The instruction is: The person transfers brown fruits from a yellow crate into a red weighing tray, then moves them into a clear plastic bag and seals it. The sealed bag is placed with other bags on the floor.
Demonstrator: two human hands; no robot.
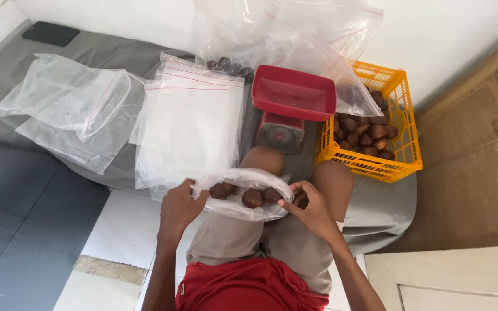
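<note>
A clear zip-top plastic bag (pixel 238 179) lies across my knees with several brown scaly fruits (pixel 252 198) inside. My left hand (pixel 180 208) pinches the bag's left end. My right hand (pixel 309 207) grips its right end, fingers curled over the plastic. Just beyond my knees stands a small red kitchen scale (pixel 293 95) with an empty red tray on top.
An orange plastic crate (pixel 400 156) holding more brown fruits sits at the right. A stack of flat empty zip bags (pixel 191 124) and crumpled clear bags (pixel 67 98) lie on grey cloth. Filled bags lean on the white wall. A black phone (pixel 50 33) is far left.
</note>
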